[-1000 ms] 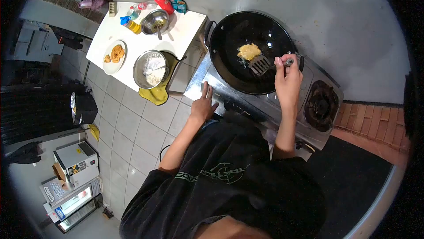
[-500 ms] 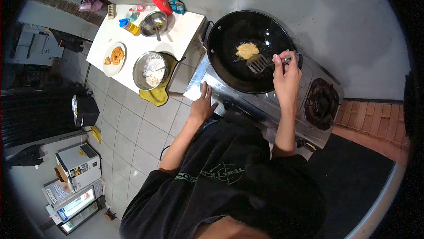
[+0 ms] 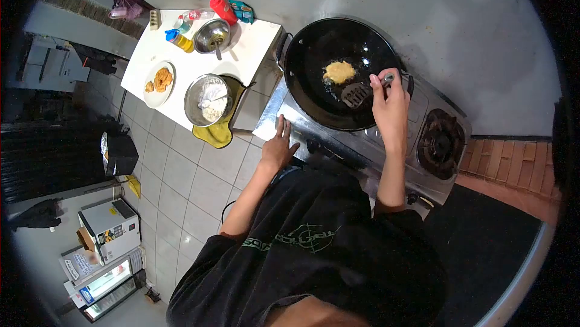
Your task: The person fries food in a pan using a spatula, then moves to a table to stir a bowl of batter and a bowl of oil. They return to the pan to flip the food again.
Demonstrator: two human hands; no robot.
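Note:
My right hand (image 3: pixel 391 106) grips the handle of a slotted spatula (image 3: pixel 356 94), whose head is inside a large black wok (image 3: pixel 314 100). A yellow, battered piece of food (image 3: pixel 339 72) lies in the wok, with small bubbles at its edge and a gap between it and the spatula. The wok sits on a metal gas stove (image 3: pixel 290 115). My left hand (image 3: pixel 277 149) rests on the front left corner of the stove with its fingers spread, holding nothing.
Left of the stove, a white table (image 3: pixel 142 43) bears a metal bowl of white batter (image 3: pixel 194 94), a smaller metal bowl (image 3: pixel 204 36), a plate (image 3: pixel 158 99) of fried food, bottles and a yellow cloth (image 3: pixel 216 135). An unused burner (image 3: pixel 440 144) is on the right.
The spatula head has drawn slightly away from the food and turned, leaving a gap between them. My right hand has shifted a little; my left hand stays on the stove corner.

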